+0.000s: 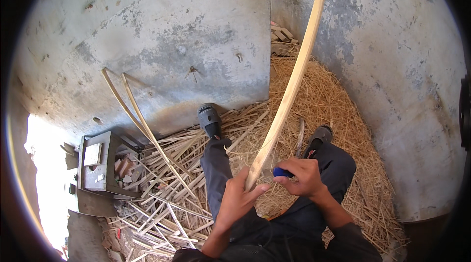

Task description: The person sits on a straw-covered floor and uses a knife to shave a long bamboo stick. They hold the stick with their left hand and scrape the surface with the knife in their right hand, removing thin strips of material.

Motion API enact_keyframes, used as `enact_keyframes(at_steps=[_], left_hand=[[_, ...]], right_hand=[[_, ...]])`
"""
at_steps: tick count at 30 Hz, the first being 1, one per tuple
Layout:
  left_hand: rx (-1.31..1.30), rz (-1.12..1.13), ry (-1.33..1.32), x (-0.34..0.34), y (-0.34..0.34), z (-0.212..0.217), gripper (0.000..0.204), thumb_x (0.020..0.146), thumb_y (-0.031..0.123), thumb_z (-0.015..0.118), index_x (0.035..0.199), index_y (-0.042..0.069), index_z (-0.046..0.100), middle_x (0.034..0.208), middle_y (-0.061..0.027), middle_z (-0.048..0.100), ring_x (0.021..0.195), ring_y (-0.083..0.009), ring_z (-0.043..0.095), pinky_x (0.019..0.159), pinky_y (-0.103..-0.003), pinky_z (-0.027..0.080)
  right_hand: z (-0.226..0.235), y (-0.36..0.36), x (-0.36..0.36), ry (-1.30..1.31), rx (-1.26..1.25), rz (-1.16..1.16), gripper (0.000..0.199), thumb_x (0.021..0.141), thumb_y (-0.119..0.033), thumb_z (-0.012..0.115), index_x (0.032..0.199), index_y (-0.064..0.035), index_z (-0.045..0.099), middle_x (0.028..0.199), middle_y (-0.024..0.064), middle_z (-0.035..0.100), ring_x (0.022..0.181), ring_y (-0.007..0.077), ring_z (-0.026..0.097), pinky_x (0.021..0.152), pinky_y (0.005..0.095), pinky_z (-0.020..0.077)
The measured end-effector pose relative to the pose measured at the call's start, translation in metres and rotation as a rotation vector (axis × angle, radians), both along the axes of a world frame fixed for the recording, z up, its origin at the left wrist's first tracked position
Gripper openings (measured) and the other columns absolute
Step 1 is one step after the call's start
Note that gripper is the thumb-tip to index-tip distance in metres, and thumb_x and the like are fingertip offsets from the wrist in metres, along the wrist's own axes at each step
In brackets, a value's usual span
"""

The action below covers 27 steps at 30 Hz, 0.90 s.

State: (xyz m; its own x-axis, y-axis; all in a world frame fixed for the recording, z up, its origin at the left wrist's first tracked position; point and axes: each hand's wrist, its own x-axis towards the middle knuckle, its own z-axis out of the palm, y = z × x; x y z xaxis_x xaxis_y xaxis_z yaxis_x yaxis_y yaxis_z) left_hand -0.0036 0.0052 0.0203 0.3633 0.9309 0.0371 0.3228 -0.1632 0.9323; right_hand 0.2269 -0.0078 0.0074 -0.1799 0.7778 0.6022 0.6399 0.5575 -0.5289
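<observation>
A long pale strip of wood or split bamboo (293,83) slants up and away from my lap, its far end raised near the wall. My left hand (239,194) is closed around its near end, thumb along the edge. My right hand (305,176) grips a small tool by its blue handle (282,172), just right of the strip; any blade is hidden. A thin curled shaving (240,152) hangs by the strip's lower part.
Between my shoes (210,117) lie shavings (333,110), with cut strips (171,213) heaped at left. Two long strips (132,98) lean on the grey wall (162,26). A dark wooden box (100,164) holding broken pieces stands left. Wood blocks (280,33) sit in the far corner.
</observation>
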Motion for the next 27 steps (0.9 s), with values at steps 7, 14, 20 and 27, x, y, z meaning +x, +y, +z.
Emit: enact_keyframes(at_steps=[7,14,20,27], left_hand=[[0.098,0.044,0.022,0.007,-0.002,0.002,0.043,0.099,0.034,0.079,0.104,-0.003,0.058,0.071,-0.0201,0.064,0.061,-0.0380,0.061,0.058,-0.042,0.048],[0.194,0.103,0.105,0.009,0.000,-0.007,0.038,0.109,0.034,0.064,0.110,-0.004,0.061,0.070,-0.0198,0.064,0.062,-0.0402,0.065,0.057,-0.042,0.047],[0.227,0.136,0.110,0.013,0.001,-0.004,0.034,0.108,0.032,0.067,0.104,-0.001,0.058,0.069,-0.0238,0.064,0.065,-0.0472,0.067,0.055,-0.050,0.047],[0.218,0.139,0.140,0.014,0.002,-0.006,0.036,0.107,0.034,0.068,0.101,0.001,0.056,0.068,-0.0238,0.064,0.065,-0.0490,0.066,0.056,-0.053,0.048]], right_hand=[[0.003,0.006,-0.012,-0.052,0.094,0.008,0.033,0.090,-0.035,0.085,0.098,-0.0051,0.075,0.075,0.0063,0.068,0.058,0.0238,0.067,0.052,0.0348,0.0513],[0.007,0.007,-0.019,-0.110,0.105,-0.070,0.030,0.092,-0.037,0.083,0.101,-0.0091,0.076,0.076,0.0028,0.066,0.059,0.0214,0.068,0.052,0.0359,0.0515],[0.003,0.008,-0.019,-0.138,0.135,-0.113,0.036,0.092,-0.041,0.083,0.096,-0.0060,0.076,0.073,0.0047,0.067,0.054,0.0221,0.065,0.050,0.0343,0.0499],[0.003,0.011,-0.015,-0.197,0.193,-0.136,0.036,0.091,-0.043,0.083,0.092,-0.0078,0.075,0.069,0.0028,0.063,0.051,0.0205,0.060,0.048,0.0340,0.0456]])
